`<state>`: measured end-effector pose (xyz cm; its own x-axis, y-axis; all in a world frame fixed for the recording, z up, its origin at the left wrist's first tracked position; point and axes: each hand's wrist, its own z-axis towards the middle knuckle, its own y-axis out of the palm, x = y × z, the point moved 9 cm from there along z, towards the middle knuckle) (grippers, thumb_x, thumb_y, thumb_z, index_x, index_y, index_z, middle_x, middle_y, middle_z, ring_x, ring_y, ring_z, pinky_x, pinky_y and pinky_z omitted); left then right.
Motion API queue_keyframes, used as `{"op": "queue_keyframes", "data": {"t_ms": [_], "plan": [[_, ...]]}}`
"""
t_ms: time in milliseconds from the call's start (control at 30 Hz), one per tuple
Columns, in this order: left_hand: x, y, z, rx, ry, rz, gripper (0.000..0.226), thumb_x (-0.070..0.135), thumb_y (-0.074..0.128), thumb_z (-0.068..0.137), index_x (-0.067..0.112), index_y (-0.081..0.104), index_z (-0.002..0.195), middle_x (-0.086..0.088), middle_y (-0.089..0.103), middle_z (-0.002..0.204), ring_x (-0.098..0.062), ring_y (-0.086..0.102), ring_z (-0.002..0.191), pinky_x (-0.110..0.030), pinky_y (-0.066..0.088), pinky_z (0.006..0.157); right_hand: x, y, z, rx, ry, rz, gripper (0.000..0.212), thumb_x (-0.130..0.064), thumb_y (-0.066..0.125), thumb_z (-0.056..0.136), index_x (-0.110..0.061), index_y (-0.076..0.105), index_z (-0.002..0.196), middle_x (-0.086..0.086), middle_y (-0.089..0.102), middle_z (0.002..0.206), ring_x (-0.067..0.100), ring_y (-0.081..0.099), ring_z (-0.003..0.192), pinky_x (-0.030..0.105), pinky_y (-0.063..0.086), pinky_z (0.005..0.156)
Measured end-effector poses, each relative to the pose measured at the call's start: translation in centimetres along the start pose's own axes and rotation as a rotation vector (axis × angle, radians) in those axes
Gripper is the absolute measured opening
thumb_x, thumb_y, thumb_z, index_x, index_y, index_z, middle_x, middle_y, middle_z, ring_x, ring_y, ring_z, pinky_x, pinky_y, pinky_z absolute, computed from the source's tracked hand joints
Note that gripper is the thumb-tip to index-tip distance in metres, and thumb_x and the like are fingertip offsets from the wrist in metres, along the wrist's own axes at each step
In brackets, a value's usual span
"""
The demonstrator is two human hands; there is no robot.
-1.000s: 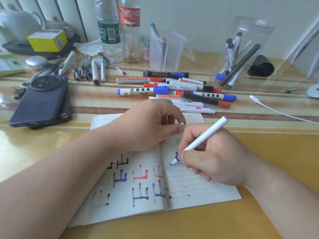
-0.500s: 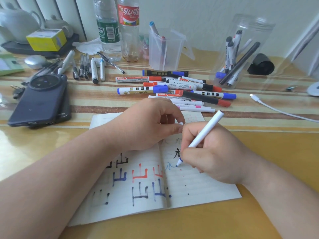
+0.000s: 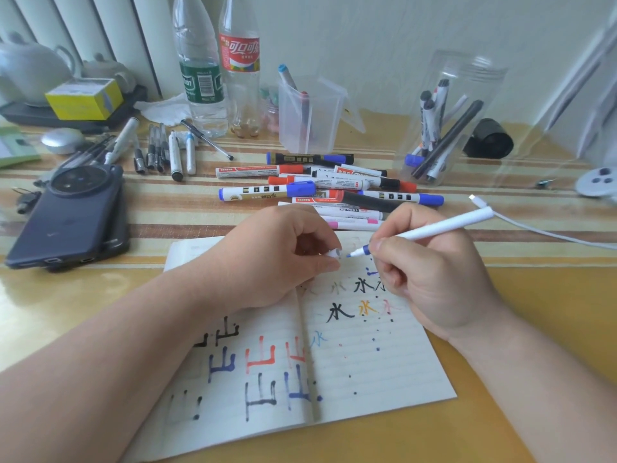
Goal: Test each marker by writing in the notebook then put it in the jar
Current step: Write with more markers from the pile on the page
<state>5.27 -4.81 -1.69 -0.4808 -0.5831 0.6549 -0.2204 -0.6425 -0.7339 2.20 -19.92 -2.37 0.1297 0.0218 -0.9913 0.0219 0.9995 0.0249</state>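
White plastic marker point(image 3: 434, 230), blue nib bare, was pinched near the nib by R hand point(image 3: 430, 279) just over the notebook point(image 3: 384, 379). L hand point(image 3: 277, 259) pinched its cap point(image 3: 334, 253), nearly at the nib. Prob. light, stiff, smooth, so best gripped mid-barrel. Jar point(image 3: 447, 128) sat well apart.

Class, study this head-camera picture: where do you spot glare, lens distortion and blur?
Head view: glare sheens the glossy yellow tabletop at the left edge; wide-angle distortion tilts the white ribbed panel top left and the clear plastic jar; the far right edge is smeared; the open lined notebook at centre is sharp under soft, even light.
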Motion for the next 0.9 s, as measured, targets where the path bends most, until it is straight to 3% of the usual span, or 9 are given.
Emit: {"op": "queue_keyframes", "data": {"t_ms": [500, 600, 700, 800, 900], "plan": [[1.1, 0.2, -0.1, -0.012, 0.089, -0.045, 0.007, 0.029, 0.079, 0.084, 0.030, 0.076, 0.091, 0.015, 0.063, 0.084, -0.002, 0.060, 0.075, -0.009, 0.041, 0.067, 0.4, 0.5, -0.2, -0.046, 0.006, -0.060, 0.008, -0.008, 0.063, 0.074, -0.011, 0.062, 0.066, 0.014, 0.047, 0.053, 0.020, 0.040, 0.047, 0.019, 0.031, 0.041], [1.1, 0.1, -0.1, -0.002, 0.105, -0.054, 0.006, 0.029, 0.078, 0.085, 0.031, 0.076, 0.090, 0.013, 0.063, 0.083, -0.006, 0.060, 0.075, -0.011, 0.040, 0.066, 0.5, 0.8, -0.2, -0.082, 0.011, -0.053, 0.004, -0.010, 0.069, 0.076, -0.008, 0.067, 0.072, 0.014, 0.052, 0.054, 0.015, 0.044, 0.042, 0.017, 0.032, 0.039], [0.9, -0.2, 0.0, 0.023, 0.093, -0.068, 0.004, 0.032, 0.077, 0.085, 0.033, 0.074, 0.089, 0.013, 0.064, 0.082, -0.007, 0.061, 0.075, -0.015, 0.044, 0.067, 0.5, 0.8, -0.2, -0.083, 0.021, -0.016, 0.002, -0.011, 0.070, 0.077, -0.011, 0.072, 0.078, 0.017, 0.057, 0.058, 0.026, 0.045, 0.047, 0.019, 0.030, 0.038], [0.8, -0.2, 0.0, 0.040, 0.069, -0.049, 0.002, 0.034, 0.074, 0.087, 0.033, 0.073, 0.089, 0.014, 0.064, 0.083, -0.007, 0.061, 0.077, -0.020, 0.047, 0.070, 0.4, 0.6, 0.0, -0.058, 0.025, 0.061, 0.019, -0.012, 0.066, 0.079, -0.002, 0.067, 0.095, 0.016, 0.063, 0.065, 0.025, 0.054, 0.051, 0.021, 0.030, 0.037], [0.7, -0.1, -0.1, 0.024, 0.028, -0.025, 0.008, 0.037, 0.069, 0.090, 0.041, 0.064, 0.085, 0.028, 0.061, 0.081, 0.001, 0.058, 0.075, -0.011, 0.040, 0.065, 0.0, 0.3, 0.2, -0.022, 0.007, 0.115, 0.020, -0.014, 0.061, 0.082, 0.001, 0.061, 0.095, 0.018, 0.065, 0.068, 0.025, 0.058, 0.053, 0.022, 0.032, 0.036]]}}
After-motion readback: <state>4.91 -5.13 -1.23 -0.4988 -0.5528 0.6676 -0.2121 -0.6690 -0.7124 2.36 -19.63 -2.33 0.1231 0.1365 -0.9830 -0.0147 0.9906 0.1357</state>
